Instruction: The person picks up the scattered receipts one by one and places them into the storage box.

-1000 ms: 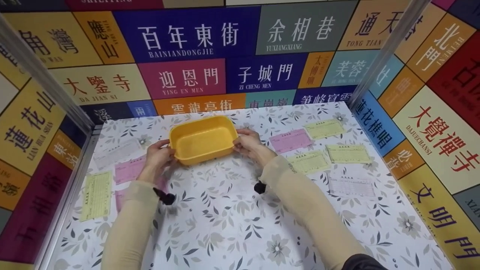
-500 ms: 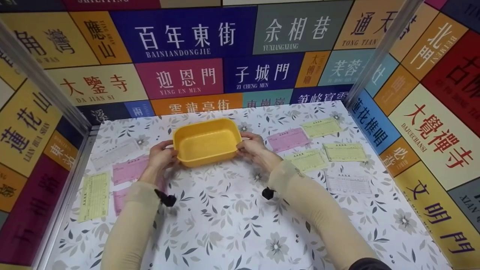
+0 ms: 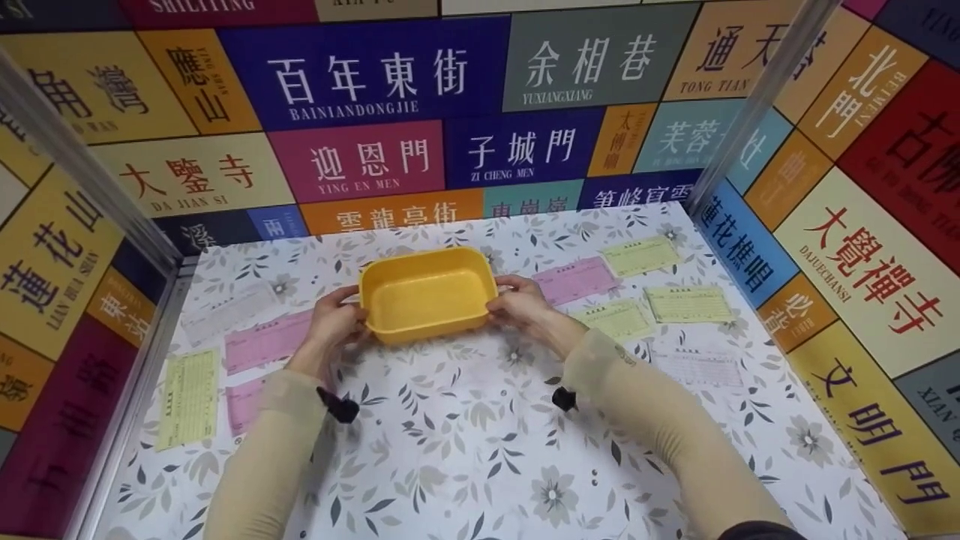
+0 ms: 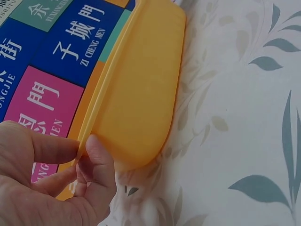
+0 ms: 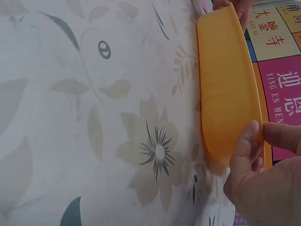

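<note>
Left hand [image 3: 335, 324]: thumb and fingers pinching the rim of the yellow tub [image 3: 427, 296] at its left end, thumb against the outer wall.
Right hand [image 3: 529, 306]: matching pinch at the right end, thumb outside, forefinger at the rim.
Tub's place: directly between both hands, touching each, mouth facing up, towards the far side of the table [image 3: 465, 465].
Tub's underside: close over the tabletop; whether it touches cannot be told.
Done: a two-handed grip, which looks secure and fairly level.
Left: letting go, as neither hand has released the rim; the handling seems midway rather than finished.
Left-side slips [image 3: 268, 341]: pink, yellow and white, lying outside the tub, some near the left forearm.
Right-side slips [image 3: 690, 305]: same colours, also flat on the table outside the tub, some near the right hand and forearm.
</note>
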{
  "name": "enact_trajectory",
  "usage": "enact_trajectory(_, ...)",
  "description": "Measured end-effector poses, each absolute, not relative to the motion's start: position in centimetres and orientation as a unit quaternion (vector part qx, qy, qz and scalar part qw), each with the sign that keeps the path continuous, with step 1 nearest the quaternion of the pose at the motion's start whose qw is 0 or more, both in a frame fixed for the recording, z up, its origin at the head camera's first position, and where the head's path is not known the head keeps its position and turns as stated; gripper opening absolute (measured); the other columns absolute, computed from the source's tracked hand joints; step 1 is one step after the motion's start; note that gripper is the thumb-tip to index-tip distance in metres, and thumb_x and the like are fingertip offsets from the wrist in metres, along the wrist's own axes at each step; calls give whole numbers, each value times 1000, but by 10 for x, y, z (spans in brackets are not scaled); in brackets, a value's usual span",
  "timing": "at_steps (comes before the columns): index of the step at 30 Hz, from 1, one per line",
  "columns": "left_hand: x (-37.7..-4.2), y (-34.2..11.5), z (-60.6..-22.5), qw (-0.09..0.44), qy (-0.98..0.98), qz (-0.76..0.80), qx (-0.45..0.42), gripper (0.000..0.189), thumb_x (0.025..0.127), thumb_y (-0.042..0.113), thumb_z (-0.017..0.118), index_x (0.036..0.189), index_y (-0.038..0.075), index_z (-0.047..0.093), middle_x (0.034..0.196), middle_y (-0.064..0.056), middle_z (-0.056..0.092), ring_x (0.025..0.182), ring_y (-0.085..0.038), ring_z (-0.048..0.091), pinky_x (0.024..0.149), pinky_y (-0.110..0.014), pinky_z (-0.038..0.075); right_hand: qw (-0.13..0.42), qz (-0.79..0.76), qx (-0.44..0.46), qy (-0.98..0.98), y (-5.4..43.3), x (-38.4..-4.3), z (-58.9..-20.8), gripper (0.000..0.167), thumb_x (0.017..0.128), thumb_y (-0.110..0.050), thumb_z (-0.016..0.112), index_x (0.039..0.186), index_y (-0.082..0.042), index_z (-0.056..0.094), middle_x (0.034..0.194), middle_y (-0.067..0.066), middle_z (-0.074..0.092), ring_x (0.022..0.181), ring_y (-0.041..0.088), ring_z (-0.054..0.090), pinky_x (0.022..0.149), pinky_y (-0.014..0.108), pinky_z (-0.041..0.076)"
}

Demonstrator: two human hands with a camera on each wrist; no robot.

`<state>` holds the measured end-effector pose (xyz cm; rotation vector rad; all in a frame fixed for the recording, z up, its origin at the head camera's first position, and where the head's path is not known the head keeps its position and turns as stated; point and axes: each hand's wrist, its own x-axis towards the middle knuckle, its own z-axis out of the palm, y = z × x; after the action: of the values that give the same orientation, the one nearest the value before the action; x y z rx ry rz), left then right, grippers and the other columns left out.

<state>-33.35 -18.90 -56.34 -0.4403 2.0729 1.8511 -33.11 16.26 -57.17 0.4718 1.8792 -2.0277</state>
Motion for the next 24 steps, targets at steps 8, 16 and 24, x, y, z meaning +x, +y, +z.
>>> enact_trajectory(8,-324,-179,-568,167,715,665,-138,73,100,-4,57,170,13,47,150,-24,62,66,-11,59,65,-25,56,177,-701,160,672,177,-318,-571,78,88,12,77,161,-5,55,110,10,68,78,16,74,87,32,69)
enact_trajectory(16,-312,-174,-573,161,704,680,-126,73,98,-6,58,169,10,47,129,-19,65,66,-13,58,59,-26,51,183,-688,154,685,188,-303,-571,78,90,11,78,162,-6,55,127,18,70,87,19,76,90,32,69)
enact_trajectory(24,-309,-170,-573,174,715,663,-136,73,100,-2,61,169,14,49,124,-11,60,72,-15,61,62,-27,51,184,-672,139,704,198,-291,-569,77,89,9,82,160,-4,55,117,12,71,85,16,76,90,33,70)
